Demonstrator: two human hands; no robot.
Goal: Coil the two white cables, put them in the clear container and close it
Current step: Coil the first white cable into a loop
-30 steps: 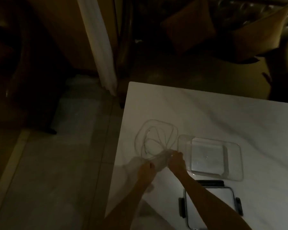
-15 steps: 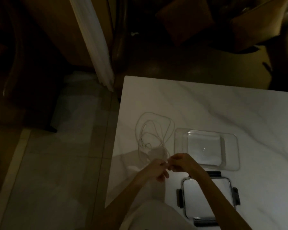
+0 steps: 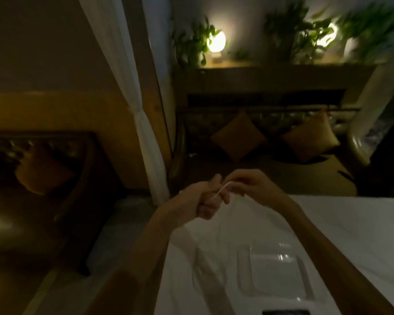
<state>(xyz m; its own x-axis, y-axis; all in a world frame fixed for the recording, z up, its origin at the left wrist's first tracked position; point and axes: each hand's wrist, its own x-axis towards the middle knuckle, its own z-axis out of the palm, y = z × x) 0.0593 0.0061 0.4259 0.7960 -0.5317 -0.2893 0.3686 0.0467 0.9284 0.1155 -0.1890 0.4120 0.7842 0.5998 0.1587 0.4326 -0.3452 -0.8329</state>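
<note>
Both my hands are raised above the white table [image 3: 328,223], close together. My left hand [image 3: 198,198] is closed around a thin white cable [image 3: 220,189], and my right hand [image 3: 250,186] pinches the same cable's short visible stretch between the two hands. The rest of the cable hangs down faintly toward the table at the left of the clear container [image 3: 275,271], which stands open and empty below my arms. A dark-edged lid [image 3: 286,312] shows only as a strip at the bottom edge. The second cable I cannot make out in the dim, blurred view.
A sofa with two cushions [image 3: 238,135] stands behind the table. A white curtain [image 3: 146,133] hangs at the table's far left corner. Lamps [image 3: 216,43] and plants sit on a shelf at the back. Floor lies left of the table.
Both hands have lifted from the table surface with the cable held between them. The camera has tilted up, so the room behind shows and the lid has slid to the bottom edge.
</note>
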